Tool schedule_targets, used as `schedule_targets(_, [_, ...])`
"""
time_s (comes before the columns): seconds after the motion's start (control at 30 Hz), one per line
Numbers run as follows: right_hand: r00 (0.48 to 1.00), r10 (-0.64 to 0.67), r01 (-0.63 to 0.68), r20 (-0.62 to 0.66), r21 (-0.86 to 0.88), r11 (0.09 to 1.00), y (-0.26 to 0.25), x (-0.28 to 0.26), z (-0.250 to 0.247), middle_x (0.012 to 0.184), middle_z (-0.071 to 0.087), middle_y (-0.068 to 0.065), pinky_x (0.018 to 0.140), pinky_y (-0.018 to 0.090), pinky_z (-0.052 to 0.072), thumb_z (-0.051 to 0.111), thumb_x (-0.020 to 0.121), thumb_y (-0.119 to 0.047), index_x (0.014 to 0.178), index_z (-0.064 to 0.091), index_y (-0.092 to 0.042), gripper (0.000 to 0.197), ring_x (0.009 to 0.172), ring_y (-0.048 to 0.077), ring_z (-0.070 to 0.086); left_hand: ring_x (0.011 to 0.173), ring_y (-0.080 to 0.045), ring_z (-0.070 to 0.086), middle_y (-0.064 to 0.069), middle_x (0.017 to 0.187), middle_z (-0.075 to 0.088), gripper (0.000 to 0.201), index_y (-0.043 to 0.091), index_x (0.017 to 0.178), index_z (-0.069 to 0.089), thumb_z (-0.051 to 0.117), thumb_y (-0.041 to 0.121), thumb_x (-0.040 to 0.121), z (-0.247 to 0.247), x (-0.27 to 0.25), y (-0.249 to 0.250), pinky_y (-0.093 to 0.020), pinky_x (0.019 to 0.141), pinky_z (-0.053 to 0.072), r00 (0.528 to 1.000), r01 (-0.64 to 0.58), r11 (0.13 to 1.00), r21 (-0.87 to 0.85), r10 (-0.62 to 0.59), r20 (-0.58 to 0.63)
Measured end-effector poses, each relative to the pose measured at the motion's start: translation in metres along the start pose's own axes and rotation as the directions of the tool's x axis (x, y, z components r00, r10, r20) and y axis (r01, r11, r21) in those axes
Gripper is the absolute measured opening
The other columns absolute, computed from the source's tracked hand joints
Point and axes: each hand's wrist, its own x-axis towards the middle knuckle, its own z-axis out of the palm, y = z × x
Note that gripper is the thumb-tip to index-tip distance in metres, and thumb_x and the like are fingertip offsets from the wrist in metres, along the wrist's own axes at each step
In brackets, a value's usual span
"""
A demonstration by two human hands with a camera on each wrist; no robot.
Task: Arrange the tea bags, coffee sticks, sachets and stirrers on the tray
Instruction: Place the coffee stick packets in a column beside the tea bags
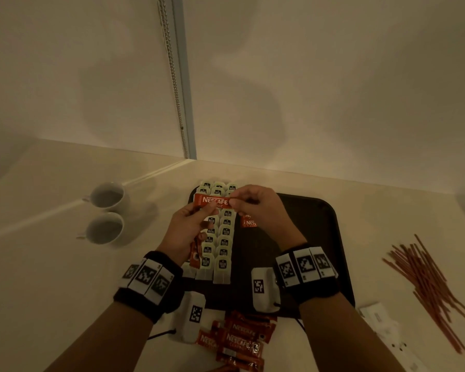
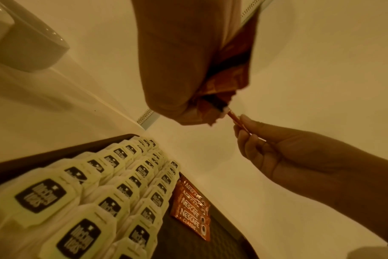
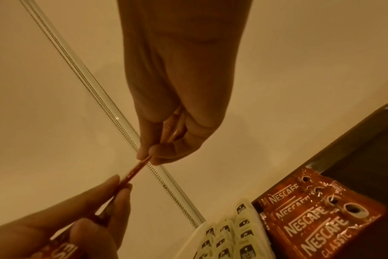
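A red Nescafe coffee stick is held level above the rows of tea bags on the dark tray. My left hand pinches its left part and keeps a bunch of further sticks in the palm. My right hand pinches the stick's right end. A few coffee sticks lie fanned on the tray beside the tea bags. Loose coffee sticks lie on the counter in front of the tray. Red stirrers lie in a heap to the right.
Two white cups stand left of the tray. White sachets lie near the front right, below the stirrers. A wall corner with a bead chain rises behind the counter. The tray's right half is bare.
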Motion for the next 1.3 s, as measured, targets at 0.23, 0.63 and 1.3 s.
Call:
schedule_targets(0.23, [0.999, -0.028, 0.029, 0.023, -0.077, 0.997, -0.011, -0.004, -0.011, 0.083, 0.069, 0.002, 0.062, 0.010, 0.049, 0.069, 0.082, -0.013, 0.086, 0.067, -0.023, 0.011, 0.064, 0.003, 0.061, 0.045, -0.005, 0.045, 0.002, 0.075, 0.065, 0.013, 0.014, 0.095, 0.069, 0.063, 0.023, 0.088, -0.003, 0.001, -0.003, -0.015, 0.035, 0.033, 0.998, -0.041, 0.999, 0.036, 0.042, -0.037])
schedule_targets(0.63, [0.979, 0.182, -0.200, -0.089, -0.296, 0.934, 0.074, -0.010, -0.064, 0.101, 0.064, -0.004, 0.093, 0.031, 0.047, 0.067, 0.083, -0.012, 0.086, 0.064, -0.023, 0.013, 0.096, 0.009, 0.059, 0.040, -0.013, 0.038, 0.001, 0.055, 0.037, 0.014, 0.012, 0.102, 0.060, 0.048, 0.017, 0.096, -0.022, 0.016, -0.003, -0.020, 0.039, 0.033, 0.993, 0.095, 0.993, -0.074, -0.100, -0.068])
schedule_targets(1.3, [0.915, 0.256, -0.357, -0.310, -0.332, 0.873, 0.134, 0.013, -0.033, 0.107, 0.054, -0.003, 0.090, 0.025, 0.042, 0.070, 0.081, -0.015, 0.095, 0.063, -0.018, 0.016, 0.099, 0.009, 0.052, 0.036, -0.010, 0.030, 0.005, 0.047, 0.030, 0.015, 0.013, 0.090, 0.061, 0.050, 0.022, 0.095, -0.025, 0.019, -0.006, -0.018, 0.037, 0.028, 0.991, 0.118, 0.992, -0.049, -0.121, -0.064])
